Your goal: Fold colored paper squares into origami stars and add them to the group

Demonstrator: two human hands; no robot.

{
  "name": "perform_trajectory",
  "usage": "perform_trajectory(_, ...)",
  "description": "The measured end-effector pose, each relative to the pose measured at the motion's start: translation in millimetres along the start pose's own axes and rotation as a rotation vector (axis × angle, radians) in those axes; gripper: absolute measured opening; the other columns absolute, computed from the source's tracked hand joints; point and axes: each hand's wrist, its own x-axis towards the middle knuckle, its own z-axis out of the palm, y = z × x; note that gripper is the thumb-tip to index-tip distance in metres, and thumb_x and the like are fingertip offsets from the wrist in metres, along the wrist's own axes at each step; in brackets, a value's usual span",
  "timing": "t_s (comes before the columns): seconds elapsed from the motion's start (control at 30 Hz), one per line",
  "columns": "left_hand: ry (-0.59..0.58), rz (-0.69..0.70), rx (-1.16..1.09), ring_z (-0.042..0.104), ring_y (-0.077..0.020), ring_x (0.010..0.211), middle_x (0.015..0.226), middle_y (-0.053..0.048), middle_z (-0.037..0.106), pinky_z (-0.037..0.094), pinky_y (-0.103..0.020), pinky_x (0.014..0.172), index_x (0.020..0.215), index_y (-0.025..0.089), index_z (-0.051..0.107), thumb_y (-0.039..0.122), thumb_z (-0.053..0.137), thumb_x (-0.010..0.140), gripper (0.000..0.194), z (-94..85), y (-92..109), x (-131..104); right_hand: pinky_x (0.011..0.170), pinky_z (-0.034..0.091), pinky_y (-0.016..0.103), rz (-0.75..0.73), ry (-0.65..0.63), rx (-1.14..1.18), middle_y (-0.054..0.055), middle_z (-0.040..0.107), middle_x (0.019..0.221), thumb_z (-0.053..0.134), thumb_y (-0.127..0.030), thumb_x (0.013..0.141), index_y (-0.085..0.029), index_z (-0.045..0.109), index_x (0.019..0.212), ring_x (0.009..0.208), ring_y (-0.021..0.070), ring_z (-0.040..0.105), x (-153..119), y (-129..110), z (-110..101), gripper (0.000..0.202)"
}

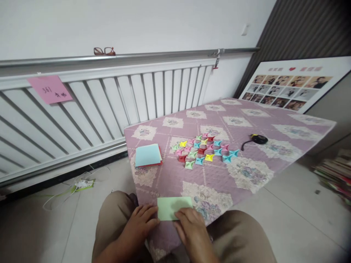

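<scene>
Pale-green paper [167,205], apparently folded once, lies at the counter's [169,184] near end, left hand [143,219] spread at its edge, right hand [191,223] loosely spread over its corner, origami pieces [202,151] finished beyond, stacked sheets [148,155] unfolded.

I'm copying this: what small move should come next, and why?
Perhaps the right hand should press along the near edge of the green paper: the paper lies flat, the right fingers rest over its near right part, and the left hand is at its left end, able to steady it.
</scene>
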Motion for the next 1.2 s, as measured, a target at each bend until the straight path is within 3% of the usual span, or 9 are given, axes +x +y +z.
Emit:
perform_trajectory(0.13,0.019,-0.079,-0.232,0.051,-0.0193,0.114,0.119,0.0,0.061,0.037,-0.035,0.097,0.089,0.024,0.064,0.0,0.047,0.08,0.03,-10.4,-1.8,13.8,0.079,0.043,0.035,0.103,-0.09,0.056,-0.001,0.065,0.093,0.074,-0.011,0.065,-0.029,0.065,0.09,0.089,0.0218,0.059,6.9,-20.6,15.7,0.032)
perform_trajectory(0.27,0.162,-0.23,-0.414,0.054,-0.0188,0.104,0.11,-0.007,0.062,0.041,-0.032,0.092,0.098,0.019,0.061,0.009,0.045,0.083,0.024,-20.4,0.2,43.9,0.083,0.043,0.037,0.102,-0.081,0.089,0.0,0.065,0.095,0.072,-0.011,0.068,-0.029,0.065,0.093,0.093,0.0219,0.058,4.8,-16.8,17.2,0.032)
perform_trajectory(0.4,0.011,-0.364,-0.282,0.052,-0.0228,0.104,0.109,-0.007,0.06,0.038,-0.037,0.093,0.104,0.019,0.059,0.019,0.055,0.079,0.026,-27.1,9.8,75.0,0.084,0.043,0.036,0.038,-0.028,0.072,0.0,0.065,0.096,0.069,-0.013,0.072,-0.028,0.064,0.095,0.094,0.021,0.059,-1.6,-11.5,21.8,0.028)
perform_trajectory(0.53,-0.136,-0.431,-0.199,0.052,-0.0254,0.1,0.104,-0.007,0.06,0.039,-0.036,0.087,0.099,0.019,0.06,0.026,0.063,0.073,0.028,-33.7,17.5,89.3,0.092,0.038,0.042,-0.004,0.132,0.065,0.001,0.065,0.092,0.059,-0.018,0.081,-0.027,0.063,0.093,0.092,0.0208,0.059,-7.6,-9.8,33.1,0.016)
perform_trajectory(0.6,-0.167,-0.463,-0.203,0.055,-0.0258,0.094,0.099,-0.007,0.062,0.04,-0.035,0.082,0.098,0.018,0.06,0.028,0.066,0.07,0.03,-35.1,18.4,90.0,0.094,0.036,0.043,-0.007,0.175,0.08,0.001,0.065,0.09,0.053,-0.02,0.085,-0.028,0.064,0.092,0.092,0.0203,0.059,-8.5,-9.2,35.5,0.014)
perform_trajectory(0.77,-0.183,-0.507,-0.226,0.057,-0.0235,0.083,0.085,-0.006,0.063,0.038,-0.031,0.072,0.083,0.018,0.061,0.028,0.065,0.069,0.018,-32.6,19.5,83.2,0.096,0.037,0.042,-0.065,0.126,0.086,0.0,0.066,0.092,0.052,-0.021,0.087,-0.028,0.064,0.094,0.093,0.0188,0.061,-6.5,-4.3,29.0,0.016)
perform_trajectory(0.97,-0.139,-0.539,-0.322,0.054,-0.0163,0.072,0.076,-0.001,0.061,0.035,-0.026,0.064,0.077,0.017,0.057,0.023,0.052,0.079,0.007,-27.9,22.9,71.1,0.093,0.04,0.042,-0.1,0.101,0.036,0.002,0.066,0.099,0.05,-0.011,0.082,-0.027,0.062,0.102,0.097,0.0204,0.06,-9.6,7.0,18.2,0.028)
perform_trajectory(1.1,0.02,-0.635,-0.579,0.053,-0.0143,0.068,0.069,0.001,0.056,0.036,-0.024,0.061,0.071,0.017,0.049,0.017,0.053,0.077,0.007,-22.7,22.7,62.9,0.083,0.045,0.037,-0.084,0.101,-0.023,0.004,0.065,0.099,0.051,-0.015,0.083,-0.025,0.06,0.108,0.092,0.0209,0.06,-14.5,10.1,13.8,0.029)
perform_trajectory(1.2,0.086,-0.75,-0.878,0.053,-0.0126,0.061,0.067,0.003,0.056,0.038,-0.022,0.054,0.08,0.017,0.047,0.014,0.051,0.076,0.006,-17.4,24.2,57.6,0.078,0.046,0.036,-0.074,0.108,-0.055,0.005,0.064,0.096,0.049,-0.016,0.085,-0.023,0.06,0.109,0.087,0.0207,0.06,-15.3,6.1,15.8,0.028)
